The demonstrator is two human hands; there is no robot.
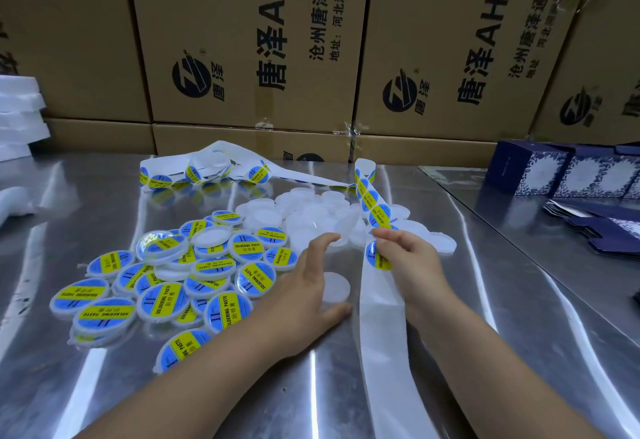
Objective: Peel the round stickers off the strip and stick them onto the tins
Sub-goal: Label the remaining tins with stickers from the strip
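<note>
A white backing strip (375,314) runs from the table's near edge up past my right hand (408,265) to a tangle at the back. My right hand pinches a blue-and-yellow round sticker (375,258) at the strip. More stickers (372,203) sit on the strip beyond it. My left hand (304,286) hovers with spread fingers over a plain white tin (336,286) on the steel table, thumb beside it. A pile of unlabelled white tins (311,216) lies behind. Several labelled tins (162,300) are heaped to the left.
The steel table (519,317) carries used strip with stickers (194,171) at the back. Stacked cardboard boxes (242,50) wall off the rear. Dark blue printed cartons (561,175) and flat sleeves (595,227) lie on the right. White foam pieces (17,116) stand far left.
</note>
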